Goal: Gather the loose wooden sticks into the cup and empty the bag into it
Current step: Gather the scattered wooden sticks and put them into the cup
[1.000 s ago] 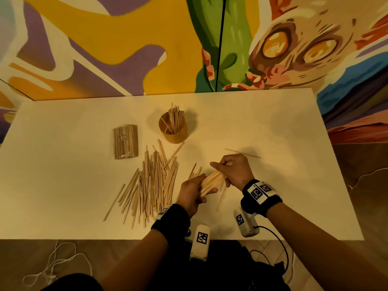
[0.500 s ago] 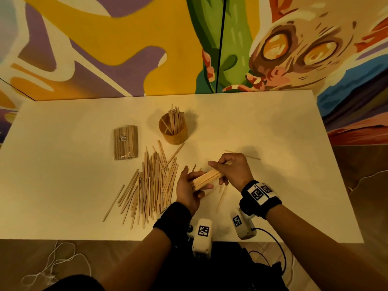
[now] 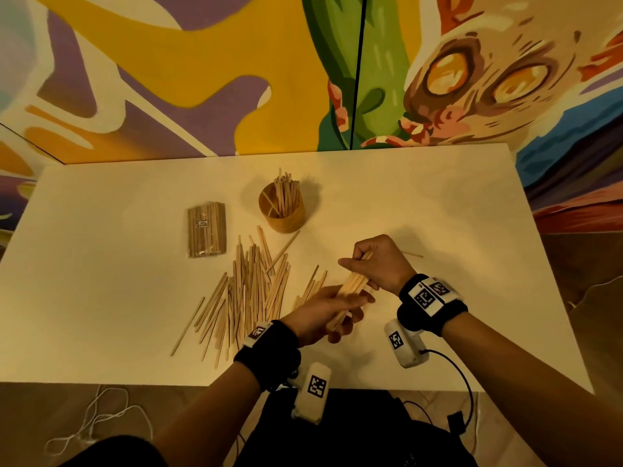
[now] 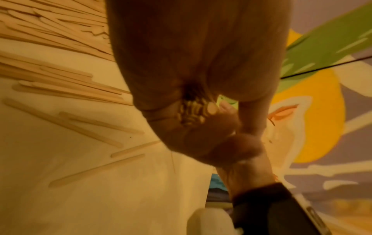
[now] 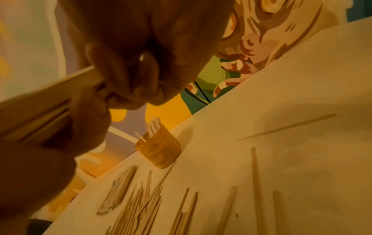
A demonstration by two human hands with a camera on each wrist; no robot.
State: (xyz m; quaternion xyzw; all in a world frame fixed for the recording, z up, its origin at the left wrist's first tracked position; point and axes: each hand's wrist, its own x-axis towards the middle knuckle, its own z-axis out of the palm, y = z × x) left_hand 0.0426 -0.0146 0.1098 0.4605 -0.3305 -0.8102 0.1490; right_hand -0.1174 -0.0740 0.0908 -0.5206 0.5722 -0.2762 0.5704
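Both hands hold one bundle of wooden sticks (image 3: 354,284) above the white table (image 3: 472,210). My left hand (image 3: 332,313) wraps its lower end; the stick ends (image 4: 193,112) show in its fist. My right hand (image 3: 376,264) grips the upper end, and the bundle (image 5: 40,109) runs off to the left there. A wooden cup (image 3: 283,210) with several sticks stands upright behind the hands, also seen in the right wrist view as the cup (image 5: 159,147). A big pile of loose sticks (image 3: 249,288) lies left of the hands. The clear bag of sticks (image 3: 206,229) lies flat left of the cup.
One stray stick (image 3: 413,254) lies just right of my right hand, seen too as a thin stick (image 5: 286,127). A few more sticks (image 4: 90,127) lie under my hands. A painted wall (image 3: 236,62) rises behind the table. Cables (image 3: 87,419) lie on the floor.
The bundle has lifted and tilted more upright between the hands. My left hand has slid under its lower end and closed round it, while the right hand has risen slightly.
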